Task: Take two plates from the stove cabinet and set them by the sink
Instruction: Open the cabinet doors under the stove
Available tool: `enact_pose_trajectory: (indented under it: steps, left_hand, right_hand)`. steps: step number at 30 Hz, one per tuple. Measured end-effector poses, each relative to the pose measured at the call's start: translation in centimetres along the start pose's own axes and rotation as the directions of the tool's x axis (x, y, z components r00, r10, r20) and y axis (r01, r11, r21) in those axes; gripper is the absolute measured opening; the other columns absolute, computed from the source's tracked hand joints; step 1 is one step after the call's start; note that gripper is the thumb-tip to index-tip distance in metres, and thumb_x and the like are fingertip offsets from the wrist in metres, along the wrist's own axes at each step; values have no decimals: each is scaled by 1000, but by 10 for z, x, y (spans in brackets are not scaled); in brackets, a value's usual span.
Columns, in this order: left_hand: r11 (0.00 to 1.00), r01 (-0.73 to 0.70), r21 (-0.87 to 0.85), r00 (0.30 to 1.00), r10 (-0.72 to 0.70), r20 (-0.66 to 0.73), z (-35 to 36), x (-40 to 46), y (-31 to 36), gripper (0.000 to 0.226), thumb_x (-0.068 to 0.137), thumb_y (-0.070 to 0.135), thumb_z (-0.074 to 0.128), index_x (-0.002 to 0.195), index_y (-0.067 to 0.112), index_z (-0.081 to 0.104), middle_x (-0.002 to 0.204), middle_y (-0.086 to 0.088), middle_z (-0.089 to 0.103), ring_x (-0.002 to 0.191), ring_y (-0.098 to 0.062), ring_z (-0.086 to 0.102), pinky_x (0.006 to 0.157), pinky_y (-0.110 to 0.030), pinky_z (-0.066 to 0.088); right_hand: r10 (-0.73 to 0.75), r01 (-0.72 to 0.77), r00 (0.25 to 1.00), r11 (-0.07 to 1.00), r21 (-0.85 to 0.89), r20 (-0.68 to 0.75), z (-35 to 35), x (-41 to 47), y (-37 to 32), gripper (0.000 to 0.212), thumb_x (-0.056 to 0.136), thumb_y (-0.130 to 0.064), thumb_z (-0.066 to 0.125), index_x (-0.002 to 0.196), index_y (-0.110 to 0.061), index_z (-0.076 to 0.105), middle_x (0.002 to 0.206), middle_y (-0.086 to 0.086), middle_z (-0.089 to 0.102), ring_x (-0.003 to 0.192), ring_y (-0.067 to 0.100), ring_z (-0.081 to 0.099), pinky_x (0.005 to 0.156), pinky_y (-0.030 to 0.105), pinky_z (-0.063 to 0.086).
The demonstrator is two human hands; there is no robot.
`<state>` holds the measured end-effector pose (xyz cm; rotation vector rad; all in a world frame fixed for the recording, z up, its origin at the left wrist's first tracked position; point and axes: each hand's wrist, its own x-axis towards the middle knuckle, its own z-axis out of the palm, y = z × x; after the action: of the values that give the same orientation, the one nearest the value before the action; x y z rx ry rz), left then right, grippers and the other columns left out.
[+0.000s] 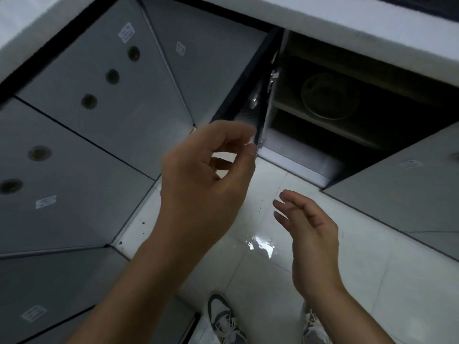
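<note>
The stove cabinet stands open, its dark door (246, 95) swung out edge-on toward me. Inside, on the upper shelf (288, 105), lies a pale plate (330, 95), dim in the shadow; I cannot tell whether more plates are stacked under it. My left hand (206, 175) is raised in front of the door, with its index finger and thumb pinched on the door's lower corner. My right hand (308, 227) hovers lower, below the cabinet opening, fingers straight and apart, holding nothing.
The white countertop edge (347, 28) overhangs the cabinet. Grey cabinet fronts (99, 100) with round dark knobs run along the left, and another grey door (409, 184) is on the right. The white tiled floor (248, 244) has a shiny wet patch; my shoes show at the bottom.
</note>
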<state>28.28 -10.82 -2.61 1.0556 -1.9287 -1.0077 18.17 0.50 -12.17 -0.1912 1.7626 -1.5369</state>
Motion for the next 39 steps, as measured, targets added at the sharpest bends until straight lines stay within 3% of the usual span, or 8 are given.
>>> enact_pose_trajectory:
  steps: [5, 10, 13, 17, 21, 27, 36, 39]
  left_hand:
    - [996, 91, -17, 978, -86, 192, 89, 3, 24, 22, 86, 20, 66, 108, 21, 67, 101, 10, 70, 98, -5, 65, 82, -23, 56]
    - [975, 223, 2, 920, -212, 329, 198, 7, 39, 31, 83, 19, 71, 109, 33, 65, 103, 19, 67, 96, 9, 62, 72, -3, 47]
    - [952, 306, -16, 875, -274, 399, 260, 10, 46, 35, 82, 15, 72, 114, 30, 65, 107, 19, 66, 97, 8, 62, 73, -2, 46]
    - [968, 252, -19, 864, -216, 456, 327, 19, 51, 41, 82, 10, 72, 113, 33, 61, 105, 29, 59, 100, 12, 56, 72, 1, 43]
    - [990, 138, 26, 878, -135, 458, 362, 38, 42, 48, 82, 8, 71, 127, 20, 57, 104, 31, 53, 96, 15, 55, 79, 0, 43]
    - [993, 40, 111, 854, -91, 512, 379, 73, 18, 58, 85, 12, 69, 139, 15, 47, 139, -2, 55, 125, -12, 50, 102, -35, 47]
    - [996, -70, -55, 800, 89, 593, 377, 100, 23, 39, 83, 0, 65, 121, 6, 59, 112, -6, 69, 106, -18, 65, 89, -40, 55]
    - [997, -34, -71, 787, 70, 613, 378, 103, 25, 39, 84, -1, 64, 122, 6, 59, 117, -7, 68, 111, -19, 63, 93, -41, 54]
  right_hand:
    - [-7, 13, 995, 998, 64, -97, -89, 36, -26, 23, 89, -8, 56, 101, -19, 73, 95, -5, 76, 91, 14, 72, 88, 38, 55]
    - [43, -12, 990, 974, 226, -135, -187, 70, -58, 24, 91, -8, 54, 96, -18, 75, 100, 3, 75, 95, 21, 71, 84, 35, 54]
    - [132, -58, 977, 919, 389, -166, -242, 96, -78, 23, 90, -6, 52, 99, -10, 73, 98, 11, 76, 95, 26, 71, 87, 38, 53]
    - [228, -115, 966, 796, 595, -119, -290, 127, -101, 25, 93, -10, 49, 111, -2, 64, 106, 16, 73, 98, 27, 71, 88, 36, 53]
    - [228, -137, 973, 678, 722, -29, -290, 151, -115, 29, 91, -12, 48, 112, 1, 63, 103, 16, 74, 97, 27, 71, 82, 33, 57]
    - [147, -117, 988, 549, 828, 42, -259, 182, -129, 27, 91, -9, 47, 108, 1, 64, 101, 17, 75, 95, 28, 72, 83, 35, 58]
    - [140, -57, 990, 432, 900, -4, -234, 200, -141, 32, 91, -2, 41, 114, 3, 62, 111, 19, 72, 103, 30, 68, 90, 38, 54]
    - [171, -42, 985, 410, 911, -32, -231, 202, -143, 32, 90, 0, 41, 112, 3, 64, 109, 18, 72, 102, 30, 69, 89, 39, 53]
